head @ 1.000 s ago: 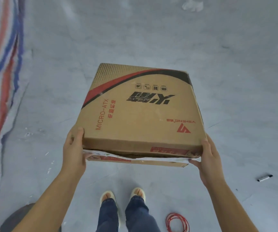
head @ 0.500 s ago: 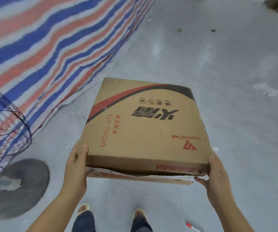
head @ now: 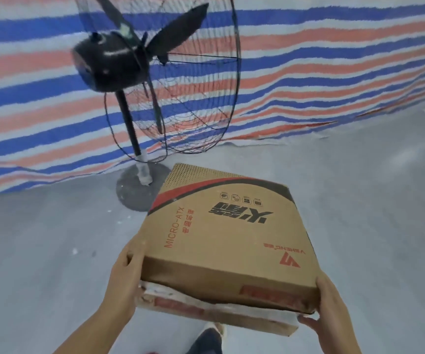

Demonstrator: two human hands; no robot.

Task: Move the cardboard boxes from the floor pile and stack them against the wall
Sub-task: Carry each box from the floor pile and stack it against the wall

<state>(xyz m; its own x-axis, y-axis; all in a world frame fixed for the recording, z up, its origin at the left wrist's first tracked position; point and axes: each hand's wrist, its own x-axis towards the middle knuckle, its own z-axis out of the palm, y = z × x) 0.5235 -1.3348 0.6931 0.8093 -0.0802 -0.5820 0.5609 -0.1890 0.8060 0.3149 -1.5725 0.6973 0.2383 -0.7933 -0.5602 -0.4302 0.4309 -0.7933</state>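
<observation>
I carry a flat brown cardboard box point(head: 221, 233) with red and black print and "MICRO-ATX" lettering, held level in front of me above the floor. A loose bottom flap hangs open along its near edge. My left hand point(head: 123, 279) grips the near left corner, thumb on the side wall. My right hand point(head: 330, 302) grips the near right corner, with fingers curled under the flap. No other boxes or floor pile are in view.
A tall black pedestal fan point(head: 134, 60) with a wire cage stands just ahead left, its round base point(head: 137, 190) on the grey concrete floor point(head: 372, 200). Behind it hangs a red, white and blue striped tarp point(head: 308, 60) as a wall. My foot point(head: 206, 338) shows below the box.
My view has swung left and upward from the bare floor to the tarp wall and the fan. The box stays in both hands, held the same way.
</observation>
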